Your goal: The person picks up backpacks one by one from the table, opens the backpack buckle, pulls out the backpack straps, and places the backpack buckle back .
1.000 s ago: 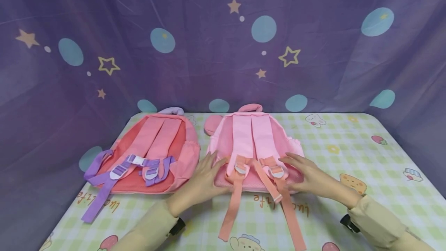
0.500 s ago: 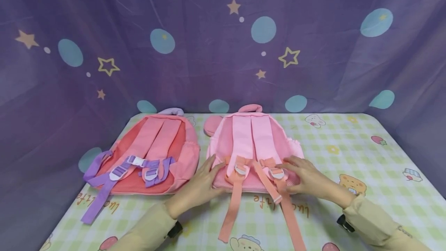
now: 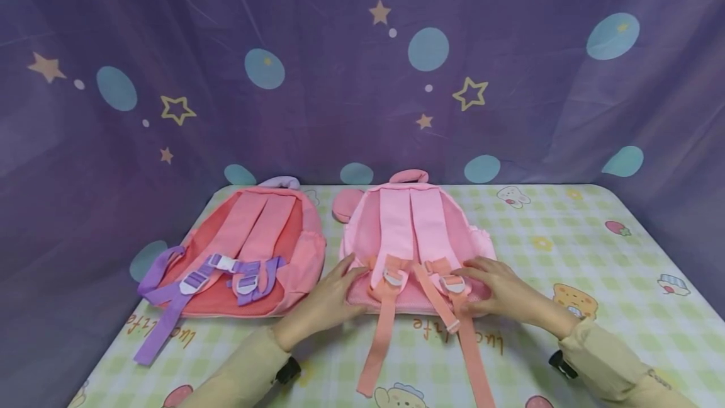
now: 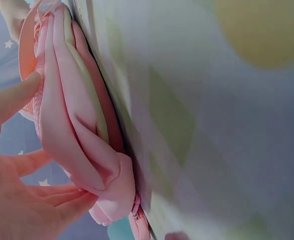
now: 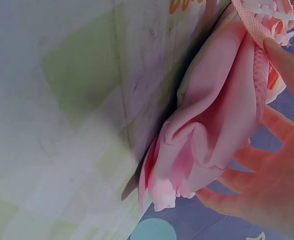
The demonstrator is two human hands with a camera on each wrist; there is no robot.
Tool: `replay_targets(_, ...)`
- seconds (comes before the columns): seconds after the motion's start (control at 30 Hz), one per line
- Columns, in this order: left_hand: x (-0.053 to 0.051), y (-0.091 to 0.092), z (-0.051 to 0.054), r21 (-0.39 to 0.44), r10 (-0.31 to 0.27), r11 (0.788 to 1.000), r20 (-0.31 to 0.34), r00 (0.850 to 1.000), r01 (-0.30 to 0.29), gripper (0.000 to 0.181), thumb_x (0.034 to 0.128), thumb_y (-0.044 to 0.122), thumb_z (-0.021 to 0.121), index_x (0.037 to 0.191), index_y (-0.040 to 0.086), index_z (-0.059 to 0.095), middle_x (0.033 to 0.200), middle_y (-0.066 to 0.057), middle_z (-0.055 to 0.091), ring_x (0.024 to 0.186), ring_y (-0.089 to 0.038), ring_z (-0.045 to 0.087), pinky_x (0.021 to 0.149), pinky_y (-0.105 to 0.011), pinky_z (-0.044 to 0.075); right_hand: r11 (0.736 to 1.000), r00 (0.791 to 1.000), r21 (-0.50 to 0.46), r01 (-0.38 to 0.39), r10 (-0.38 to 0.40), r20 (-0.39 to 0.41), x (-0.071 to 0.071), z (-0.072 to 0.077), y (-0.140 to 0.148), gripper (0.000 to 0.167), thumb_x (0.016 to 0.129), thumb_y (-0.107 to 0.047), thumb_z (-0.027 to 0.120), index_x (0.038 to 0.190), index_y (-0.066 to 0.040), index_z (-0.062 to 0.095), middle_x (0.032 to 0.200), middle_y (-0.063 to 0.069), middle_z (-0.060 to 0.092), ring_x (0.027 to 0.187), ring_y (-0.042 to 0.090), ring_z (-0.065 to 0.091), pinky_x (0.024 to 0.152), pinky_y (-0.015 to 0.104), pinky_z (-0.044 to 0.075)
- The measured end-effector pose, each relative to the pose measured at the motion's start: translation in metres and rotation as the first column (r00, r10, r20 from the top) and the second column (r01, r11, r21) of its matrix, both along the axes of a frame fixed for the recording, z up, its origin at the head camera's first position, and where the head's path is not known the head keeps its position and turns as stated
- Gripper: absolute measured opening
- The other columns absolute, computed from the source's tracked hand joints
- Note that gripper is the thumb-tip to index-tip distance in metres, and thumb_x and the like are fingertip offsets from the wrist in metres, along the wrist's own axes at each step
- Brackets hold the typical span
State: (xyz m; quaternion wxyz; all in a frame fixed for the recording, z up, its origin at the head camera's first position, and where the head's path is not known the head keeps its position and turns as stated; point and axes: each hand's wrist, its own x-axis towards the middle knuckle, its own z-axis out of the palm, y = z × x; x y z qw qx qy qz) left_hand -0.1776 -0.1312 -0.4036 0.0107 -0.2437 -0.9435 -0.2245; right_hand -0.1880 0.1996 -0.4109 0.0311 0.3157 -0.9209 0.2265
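Observation:
A light pink backpack [image 3: 453, 232] lies with its shoulder straps facing up and its orange webbing ends [image 3: 378, 342] hanging toward the front. My left hand [image 3: 325, 298] rests on its lower left edge; in the left wrist view the thumb and fingers [image 4: 77, 207] touch the fabric, spread and fairly straight. On the lower right side my right hand [image 3: 506, 288] touches the bag, its thumb near the orange strap. In the right wrist view, relaxed fingers [image 5: 246, 182] lie along the bag's side. The bag's front is underneath, out of sight.
Left of it lies a coral-pink backpack [image 3: 303, 257] with purple straps [image 3: 164, 329] and a white buckle [image 3: 224, 263]. Both bags are on a green-and-white checked tablecloth [image 3: 544, 345]. A purple curtain [image 3: 340, 80] with stars hangs behind the table.
My right hand has shifted very slightly inward over the pink backpack's edge. Both bags stay practically where they were, and the left hand hardly moves.

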Motion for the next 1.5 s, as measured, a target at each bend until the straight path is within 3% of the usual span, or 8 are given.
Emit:
replay_targets(0.2, -0.003, 0.005, 0.000, 0.026, -0.021, 0.999, 0.039, 0.999, 0.020, 0.068, 0.0716, 0.050, 0.065, 0.125, 0.012, 0.049, 0.138, -0.019, 0.030, 0.114, -0.036, 0.044, 0.090, -0.047, 0.038, 1.000, 1.000, -0.012, 0.014, -0.013, 0.013, 0.001, 0.002, 0.007, 0.056, 0.067, -0.038, 0.073, 0.112, -0.007, 0.059, 0.117, 0.023, 0.050, 0.111, 0.043, 0.041, 0.088, 0.059, 0.027)
replay_targets(0.53, -0.007, 0.026, 0.001, 0.013, -0.070, 0.997, 0.032, 0.997, 0.069, 0.067, 0.0718, 0.048, 0.067, 0.124, 0.010, 0.050, 0.136, -0.020, 0.032, 0.112, -0.035, 0.047, 0.090, -0.044, 0.039, 0.997, 0.999, -0.062, -0.037, 0.035, -0.032, 0.000, 0.003, 0.030, 0.049, 0.065, -0.026, 0.076, 0.106, -0.005, 0.061, 0.111, 0.021, 0.053, 0.104, 0.042, 0.046, 0.082, 0.056, 0.037)
replay_targets(0.77, -0.010, 0.039, 0.003, 0.007, -0.084, 0.996, 0.064, 0.994, 0.084, 0.067, 0.0721, 0.047, 0.067, 0.125, 0.010, 0.049, 0.137, -0.020, 0.031, 0.113, -0.036, 0.045, 0.091, -0.044, 0.038, 0.998, 1.000, -0.066, -0.021, 0.021, -0.002, -0.001, 0.005, 0.044, 0.051, 0.065, -0.033, 0.076, 0.103, -0.003, 0.061, 0.108, 0.013, 0.055, 0.100, 0.030, 0.049, 0.081, 0.042, 0.040)
replay_targets(1.07, -0.014, 0.059, 0.004, -0.032, -0.117, 0.992, 0.062, 0.991, 0.119, 0.064, 0.0722, 0.039, 0.068, 0.126, 0.012, 0.049, 0.136, -0.019, 0.032, 0.112, -0.033, 0.047, 0.091, -0.042, 0.039, 0.998, 0.998, -0.062, 0.028, -0.025, 0.054, 0.000, 0.005, 0.065, 0.051, 0.066, -0.034, 0.075, 0.105, -0.004, 0.061, 0.110, 0.013, 0.055, 0.100, 0.029, 0.049, 0.080, 0.030, 0.042)
replay_targets(1.2, -0.017, 0.068, 0.003, -0.036, -0.127, 0.991, 0.060, 0.990, 0.129, 0.063, 0.0724, 0.039, 0.069, 0.126, 0.014, 0.049, 0.136, -0.018, 0.033, 0.112, -0.033, 0.046, 0.092, -0.041, 0.038, 0.996, 0.995, -0.079, 0.035, -0.027, 0.096, 0.000, 0.006, 0.076, 0.052, 0.066, -0.031, 0.075, 0.107, -0.003, 0.060, 0.112, 0.014, 0.054, 0.100, 0.022, 0.048, 0.078, 0.022, 0.042)
replay_targets(1.5, -0.021, 0.087, 0.001, -0.050, -0.154, 0.986, 0.053, 0.987, 0.157, 0.061, 0.0728, 0.038, 0.068, 0.127, 0.018, 0.049, 0.135, -0.016, 0.034, 0.108, -0.030, 0.050, 0.090, -0.037, 0.041, 0.996, 0.995, -0.081, 0.020, -0.012, 0.095, -0.002, 0.005, 0.101, 0.050, 0.067, -0.029, 0.075, 0.110, -0.008, 0.058, 0.111, 0.012, 0.054, 0.103, -0.007, 0.040, 0.076, 0.018, 0.040)
